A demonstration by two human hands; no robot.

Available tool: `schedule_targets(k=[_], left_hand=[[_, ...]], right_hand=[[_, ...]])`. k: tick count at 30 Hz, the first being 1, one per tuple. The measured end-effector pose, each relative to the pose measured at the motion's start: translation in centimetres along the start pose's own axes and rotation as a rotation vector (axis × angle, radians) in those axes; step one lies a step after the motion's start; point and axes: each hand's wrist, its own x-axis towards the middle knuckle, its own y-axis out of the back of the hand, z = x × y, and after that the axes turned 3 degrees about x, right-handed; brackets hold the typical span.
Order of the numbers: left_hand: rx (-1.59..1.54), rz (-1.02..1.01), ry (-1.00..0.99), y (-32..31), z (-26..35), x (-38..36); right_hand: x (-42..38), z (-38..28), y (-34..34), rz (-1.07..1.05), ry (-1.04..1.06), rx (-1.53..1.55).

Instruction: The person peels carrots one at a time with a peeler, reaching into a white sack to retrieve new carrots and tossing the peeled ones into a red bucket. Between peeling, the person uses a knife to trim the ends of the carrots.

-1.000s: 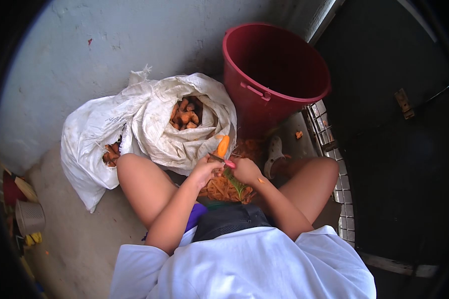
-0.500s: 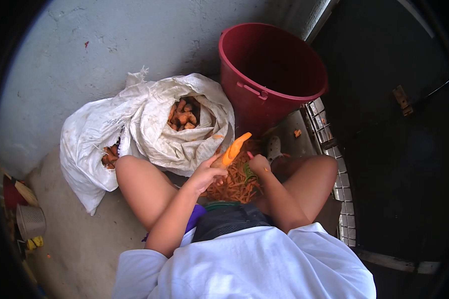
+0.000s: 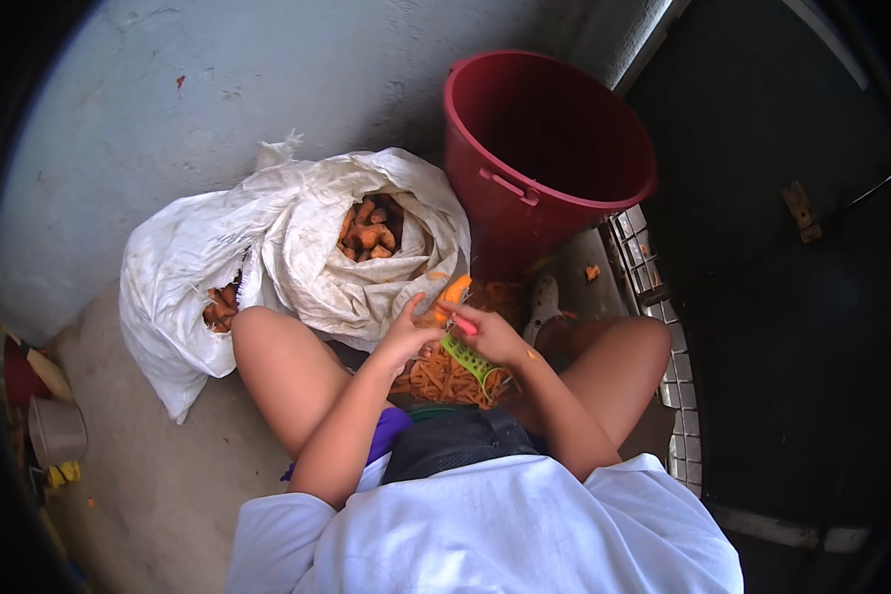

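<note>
My left hand is around the lower end of an orange, partly peeled carrot, with one finger stretched up beside it. Close against the carrot's right side, my right hand grips a peeler with a pink end. A green part full of holes shows beneath that hand, angled down toward my lap. Both hands are over a heap of orange peelings between my legs. The fingers of the right hand are slightly blurred.
A white woven sack of unpeeled carrots stands front left, with more carrots showing at a torn opening. Behind is a tall red bucket. White tiles edge the right side, and a grey container lies far left.
My right hand has moved left and up to the carrot, bringing the peeler across it. The carrot is lower and tilted less far out, and a left finger has straightened.
</note>
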Motion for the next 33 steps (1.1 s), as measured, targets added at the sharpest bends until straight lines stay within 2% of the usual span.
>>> schedule_targets(k=[1,4,7,10,13,16,19,25,31,33], left_hand=[[-0.035,-0.005,-0.003,0.1,-0.2,0.1],[-0.129,-0.032,-0.012,0.2,-0.4,0.1],[-0.178,-0.04,-0.027,0.1,0.1,-0.3],[-0.169,-0.015,-0.034,0.1,0.1,-0.3],[-0.148,-0.036,-0.03,0.5,-0.3,0.1],[-0.146,-0.069,-0.033,0.5,-0.3,-0.1],[-0.157,-0.051,-0.024,0.3,-0.7,0.1],[-0.112,-0.035,-0.022,0.6,-0.2,-0.1],[-0.156,-0.085,-0.105,0.7,-0.4,0.4],[-0.135,-0.078,-0.115,0.9,-0.8,0.9]], right_hand=[[-0.1,-0.3,-0.3,-0.045,0.005,-0.043],[0.5,1.1,-0.8,0.012,-0.128,-0.191],[0.6,1.9,-0.4,0.102,-0.163,-0.21],[0.1,0.6,-0.5,0.016,-0.04,-0.095],[0.0,0.4,-1.0,0.054,0.041,-0.095],[0.4,1.2,-0.8,0.05,-0.086,-0.144],[0.3,1.3,-0.8,0.106,-0.084,-0.159],[-0.3,-0.4,-0.8,0.007,-0.042,-0.082],[0.4,2.0,-0.5,0.359,-0.207,-0.211],[0.5,3.1,-0.9,0.297,-0.195,-0.305]])
